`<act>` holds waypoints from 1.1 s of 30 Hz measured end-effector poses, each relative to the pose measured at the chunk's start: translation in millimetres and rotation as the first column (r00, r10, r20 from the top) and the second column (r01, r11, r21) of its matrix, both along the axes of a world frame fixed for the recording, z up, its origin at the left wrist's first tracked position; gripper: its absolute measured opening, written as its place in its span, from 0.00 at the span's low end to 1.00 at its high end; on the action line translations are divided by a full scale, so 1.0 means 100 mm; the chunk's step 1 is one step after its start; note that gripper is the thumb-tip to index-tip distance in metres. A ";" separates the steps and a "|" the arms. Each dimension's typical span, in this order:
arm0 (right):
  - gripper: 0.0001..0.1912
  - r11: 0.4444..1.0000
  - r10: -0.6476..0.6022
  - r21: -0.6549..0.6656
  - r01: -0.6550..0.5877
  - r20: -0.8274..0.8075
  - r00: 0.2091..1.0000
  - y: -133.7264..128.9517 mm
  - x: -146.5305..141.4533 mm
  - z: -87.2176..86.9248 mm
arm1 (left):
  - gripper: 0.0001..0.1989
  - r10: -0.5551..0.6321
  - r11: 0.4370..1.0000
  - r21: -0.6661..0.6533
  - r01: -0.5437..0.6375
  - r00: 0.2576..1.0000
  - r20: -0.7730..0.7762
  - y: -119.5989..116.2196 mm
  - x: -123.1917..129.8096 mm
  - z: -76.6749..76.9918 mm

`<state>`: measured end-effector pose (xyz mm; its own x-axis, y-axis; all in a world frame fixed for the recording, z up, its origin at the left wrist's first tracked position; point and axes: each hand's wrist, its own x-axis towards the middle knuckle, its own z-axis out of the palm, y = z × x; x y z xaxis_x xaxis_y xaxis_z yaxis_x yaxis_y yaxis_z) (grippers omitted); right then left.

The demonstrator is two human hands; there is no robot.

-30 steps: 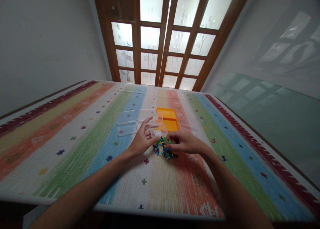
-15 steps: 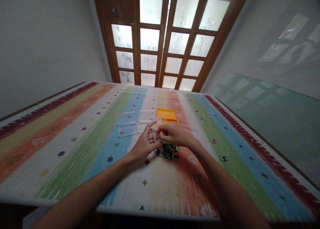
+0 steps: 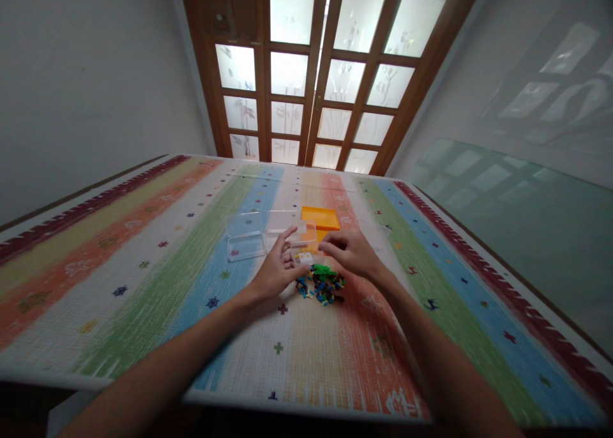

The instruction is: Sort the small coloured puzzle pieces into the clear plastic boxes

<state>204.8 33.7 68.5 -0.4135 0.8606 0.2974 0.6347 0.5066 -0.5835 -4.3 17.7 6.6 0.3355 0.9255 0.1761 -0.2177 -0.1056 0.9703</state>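
Note:
My left hand (image 3: 274, 271) is raised over the middle of the table, its thumb and curled fingers around a small white toy-brick piece (image 3: 305, 258). To its right, my right hand (image 3: 353, 253) has thumb and forefinger pinched together. Whatever lies between those fingertips is too small to make out. Just below the hands is a loose pile of small toy bricks (image 3: 324, 290), mostly blue and dark, with bright green pieces (image 3: 323, 272) on top. Several small yellow pieces (image 3: 304, 251) show behind the white piece, by a clear plastic box partly hidden by my left hand.
An orange tray (image 3: 320, 218) stands behind my hands. Left of it are clear plastic boxes with raised lids (image 3: 245, 246). A striped, patterned cloth (image 3: 239, 361) covers the table. Wooden glazed doors (image 3: 311, 74) stand at the far end, with walls at both sides.
My right hand has moved right, away from my left fingers, uncovering the white piece, yellow pieces and more of the pile. My left hand has barely moved.

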 end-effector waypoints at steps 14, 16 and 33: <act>0.10 0.984 0.168 -0.115 -0.136 0.344 0.924 -0.11 -0.03 -0.37 | 0.46 0.134 0.989 0.059 -0.133 0.991 -0.013 0.12 -0.07 0.01; 0.09 0.986 0.161 -0.094 -0.135 0.383 0.910 -0.12 -0.05 -0.36 | 0.46 0.124 0.990 0.071 -0.123 0.992 -0.013 0.12 -0.07 0.01; 0.09 0.988 0.148 -0.112 -0.110 0.437 0.887 -0.14 -0.10 -0.35 | 0.46 0.090 0.995 0.039 -0.090 0.996 -0.002 0.10 -0.06 0.02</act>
<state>194.3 19.3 33.1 -0.5947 0.8038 -0.0113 0.7689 0.5647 -0.3000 -10.3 28.0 8.2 0.2517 0.9445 0.2112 -0.2017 -0.1623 0.9659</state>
